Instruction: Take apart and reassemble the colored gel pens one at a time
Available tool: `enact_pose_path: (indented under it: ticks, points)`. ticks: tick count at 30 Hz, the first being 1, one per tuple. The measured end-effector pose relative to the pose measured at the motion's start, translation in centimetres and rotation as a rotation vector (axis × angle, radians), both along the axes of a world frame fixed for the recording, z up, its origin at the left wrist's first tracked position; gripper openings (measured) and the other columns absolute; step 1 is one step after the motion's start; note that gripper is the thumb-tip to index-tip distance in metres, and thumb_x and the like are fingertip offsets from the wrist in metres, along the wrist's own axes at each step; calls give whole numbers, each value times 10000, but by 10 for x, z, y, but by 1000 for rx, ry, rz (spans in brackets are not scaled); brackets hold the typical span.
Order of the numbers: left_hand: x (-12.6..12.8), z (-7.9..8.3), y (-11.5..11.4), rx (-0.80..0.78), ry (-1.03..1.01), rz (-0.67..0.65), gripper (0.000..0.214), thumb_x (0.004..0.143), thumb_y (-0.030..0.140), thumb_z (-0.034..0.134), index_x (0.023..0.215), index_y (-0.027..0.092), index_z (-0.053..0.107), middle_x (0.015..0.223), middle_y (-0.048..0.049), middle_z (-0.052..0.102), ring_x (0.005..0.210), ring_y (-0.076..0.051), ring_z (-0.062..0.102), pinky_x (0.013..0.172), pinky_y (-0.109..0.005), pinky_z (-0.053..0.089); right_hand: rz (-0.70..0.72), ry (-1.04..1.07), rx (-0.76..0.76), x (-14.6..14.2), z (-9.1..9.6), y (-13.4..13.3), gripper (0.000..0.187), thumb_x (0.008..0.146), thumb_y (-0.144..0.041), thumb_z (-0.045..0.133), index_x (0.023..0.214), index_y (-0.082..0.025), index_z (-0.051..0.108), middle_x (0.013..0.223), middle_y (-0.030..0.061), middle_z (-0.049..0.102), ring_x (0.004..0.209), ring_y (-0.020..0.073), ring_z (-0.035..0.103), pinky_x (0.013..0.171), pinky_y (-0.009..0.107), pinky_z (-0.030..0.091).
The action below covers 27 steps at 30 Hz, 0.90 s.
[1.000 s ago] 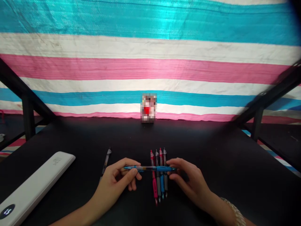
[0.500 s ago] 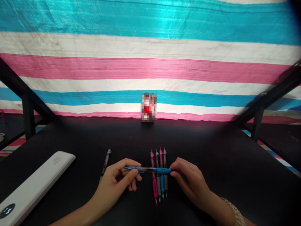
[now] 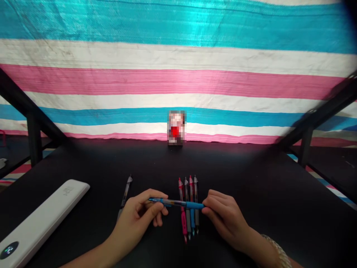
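Note:
A pen with a clear barrel and blue grip (image 3: 194, 205) is held level above the table between my two hands. My left hand (image 3: 141, 214) is closed around its blue-clipped end, thumb and fingers on the barrel. At the other end, my right hand (image 3: 224, 216) pinches the tip by the blue grip; the tip itself is hidden by the fingers. Beneath the held pen lie several pens side by side, among them a pink-grip pen (image 3: 183, 221) and a blue-grip pen (image 3: 192, 223). A grey pen (image 3: 126, 191) lies apart, partly covered by my left hand.
The black table (image 3: 134, 156) spreads out in front of me. A long white device (image 3: 47, 219) with a small lit display lies at the left. A blurred upright picture (image 3: 176, 127) stands at the back edge, before a striped sheet (image 3: 178, 82). Black frame bars (image 3: 33, 137) flank both sides.
The grip end of the held pen has dipped slightly, and my right hand has shifted down a little with it. Both hands keep their hold.

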<state>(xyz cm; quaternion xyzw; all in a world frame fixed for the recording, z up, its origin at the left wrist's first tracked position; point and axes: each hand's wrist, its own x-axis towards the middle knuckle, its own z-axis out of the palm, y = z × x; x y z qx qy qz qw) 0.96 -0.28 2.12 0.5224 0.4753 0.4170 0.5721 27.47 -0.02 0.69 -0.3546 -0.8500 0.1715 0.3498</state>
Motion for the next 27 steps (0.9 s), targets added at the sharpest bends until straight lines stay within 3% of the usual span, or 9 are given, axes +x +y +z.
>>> enact_pose_path:
  ticks: [7, 11, 14, 17, 20, 23, 27]
  points:
    - [-4, -7, -6, 91, 56, -10, 192, 901, 341, 669, 988, 186, 743, 725, -46, 742, 568, -158, 665, 562, -252, 541, 1, 31, -111, -1, 2, -3, 392, 1064, -296, 421, 694, -209, 515, 599, -14, 470, 564, 151, 469, 535, 281, 348]
    - [-4, -7, -2, 8, 4, 15, 199, 840, 349, 744, 958, 190, 732, 623, -1, 678, 541, -148, 628, 547, -241, 509, 15, 41, -146, -2, 3, -3, 378, 1065, -318, 434, 728, -201, 559, 629, -9, 489, 574, 145, 477, 542, 273, 365]
    - [-5, -5, 2, -64, -83, 33, 207, 786, 342, 804, 903, 187, 731, 550, 29, 614, 527, -126, 569, 550, -222, 475, 61, 14, -170, -2, 3, -2, 390, 1064, -418, 433, 817, -188, 627, 683, 11, 533, 613, 155, 512, 558, 272, 392]
    - [-9, -1, 7, -67, -181, 122, 233, 762, 358, 839, 886, 179, 759, 603, 15, 632, 575, -112, 546, 575, -203, 467, 111, 20, -182, -1, 4, -3, 363, 1049, -471, 451, 1020, -180, 665, 737, 32, 593, 653, 174, 552, 584, 280, 436]
    - [-14, 5, 14, -106, -299, 238, 271, 722, 364, 880, 889, 172, 787, 781, -24, 701, 746, -134, 615, 715, -209, 525, 108, 53, -166, -1, 5, -3, 263, 1058, -365, 460, 1159, -190, 628, 765, 37, 641, 708, 190, 602, 645, 291, 490]
    - [-18, 8, 21, -168, -396, 295, 277, 723, 348, 886, 914, 172, 791, 943, -54, 737, 924, -174, 657, 842, -246, 547, 87, 55, -145, -1, 4, -3, 195, 1040, -253, 475, 1166, -206, 615, 777, 33, 657, 746, 198, 626, 675, 297, 506]
    - [-19, 8, 24, -167, -419, 307, 330, 758, 344, 864, 1009, 155, 762, 881, -44, 732, 870, -155, 673, 812, -233, 552, 91, 48, -146, -1, 3, -3, 191, 1012, -190, 487, 1158, -201, 610, 765, 25, 638, 723, 193, 609, 661, 299, 505]
